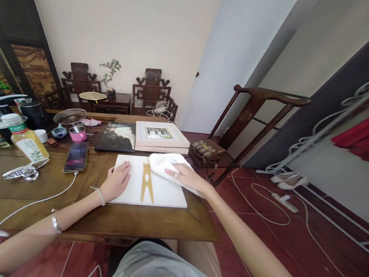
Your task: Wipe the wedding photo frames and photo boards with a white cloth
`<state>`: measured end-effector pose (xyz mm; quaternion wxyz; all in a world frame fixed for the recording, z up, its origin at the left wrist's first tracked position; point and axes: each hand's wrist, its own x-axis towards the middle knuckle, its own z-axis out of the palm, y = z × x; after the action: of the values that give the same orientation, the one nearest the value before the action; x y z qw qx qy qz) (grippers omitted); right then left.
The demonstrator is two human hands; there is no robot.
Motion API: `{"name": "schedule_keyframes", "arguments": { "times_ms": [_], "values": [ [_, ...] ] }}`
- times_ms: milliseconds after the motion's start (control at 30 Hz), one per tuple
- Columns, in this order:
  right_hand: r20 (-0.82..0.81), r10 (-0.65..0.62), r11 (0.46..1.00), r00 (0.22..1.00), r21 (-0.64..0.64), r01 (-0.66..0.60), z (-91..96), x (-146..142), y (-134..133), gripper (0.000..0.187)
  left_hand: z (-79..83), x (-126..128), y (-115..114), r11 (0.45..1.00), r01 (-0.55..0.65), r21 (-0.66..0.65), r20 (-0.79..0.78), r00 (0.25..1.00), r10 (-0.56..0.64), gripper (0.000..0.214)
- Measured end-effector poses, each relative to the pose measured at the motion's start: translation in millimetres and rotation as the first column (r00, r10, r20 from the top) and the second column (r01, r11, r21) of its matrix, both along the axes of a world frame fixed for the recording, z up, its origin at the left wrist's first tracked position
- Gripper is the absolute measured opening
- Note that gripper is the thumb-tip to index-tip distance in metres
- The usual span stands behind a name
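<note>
Sitting at the wooden table, you have both forearms stretched out over its near edge. Your left hand lies flat on the left side of the white panel, fingers spread and gripping nothing, pinning it to the tabletop. The panel sits square in front of you, with a gold peg-shaped figure down its middle.

Your right hand presses on a white cloth, fingers laid over it rather than curled around it. The cloth covers the panel's far right corner and spills over its right edge.

The wiping looks to be under way, not finished: only that corner is under the cloth, and the gold figure and the near half lie bare. The bare surface shows no smear or dust, so you cannot tell which parts are already wiped.

Just left of the panel a phone lies on a cable, with a bottle on its side beyond it. Behind the panel are a dark painting and a stacked white framed picture, neither touched by a hand. A small plant stands by the far wall.
</note>
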<state>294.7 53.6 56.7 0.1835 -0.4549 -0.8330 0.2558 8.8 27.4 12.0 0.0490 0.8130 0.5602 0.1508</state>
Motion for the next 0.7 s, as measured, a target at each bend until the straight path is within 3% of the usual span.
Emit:
{"name": "schedule_keyframes", "arguments": {
  "times_ms": [100, 200, 300, 433, 567, 700],
  "values": [
    [0.07, -0.034, 0.992, 0.997, -0.115, 0.042, 6.5, 10, -39, 0.065, 1.3, 1, -1, 1.0, 0.0, 0.001, -0.004, 1.0, 0.0, 0.042],
    [0.128, 0.033, 0.976, 0.991, -0.22, -0.004, 12.8, 19, -74, 0.067, 1.1, 2, -1, 1.0, 0.002, 0.005, -0.003, 1.0, -0.002, 0.041],
    [0.166, 0.083, 0.965, 0.983, -0.259, -0.038, 14.8, 24, -86, 0.066, 0.4, 2, -1, 1.0, 0.001, 0.006, -0.01, 1.0, -0.001, 0.041],
    [0.148, 0.009, 0.981, 0.989, -0.191, 0.02, 10.2, 21, -58, 0.069, 0.1, 1, 0, 1.0, 0.006, 0.006, -0.017, 1.0, -0.005, 0.041],
    [0.0, 0.036, 0.997, 0.999, -0.066, -0.036, 2.7, 8, -5, 0.056, 0.3, 1, 0, 1.0, 0.01, 0.004, -0.016, 1.0, -0.01, 0.041],
    [-0.076, -0.038, 0.999, 0.996, -0.017, 0.037, -3.9, -3, 32, 0.047, 0.4, 0, 1, 1.0, 0.011, 0.003, -0.016, 1.0, -0.011, 0.041]
  ]
}}
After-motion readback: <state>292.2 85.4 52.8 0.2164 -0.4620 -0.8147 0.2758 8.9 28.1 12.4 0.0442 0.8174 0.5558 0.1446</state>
